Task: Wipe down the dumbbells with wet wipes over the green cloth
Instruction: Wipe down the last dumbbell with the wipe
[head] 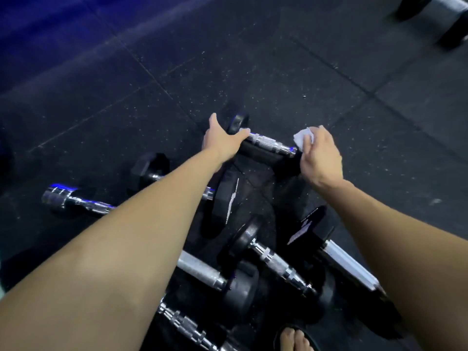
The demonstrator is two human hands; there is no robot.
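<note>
Bare foot (293,339) at bottom edge. Mid-frame, my left hand (222,140) clamps dumbbell (268,143) by its plate; right hand (320,155) pinches wet wipe (301,139) at far collar. Keep dumbbell steady, drag wipe along knurl.

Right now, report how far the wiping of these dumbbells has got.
Done: nothing can be confirmed; no dumbbell shows a visible sign of wiping. In hand: the left hand steadies the far black-ended dumbbell with the chrome knurled handle, while the right hand pinches a crumpled white wet wipe at its right end. Left: probably the other chrome-handled dumbbells lying nearer on the dark speckled floor.
</note>
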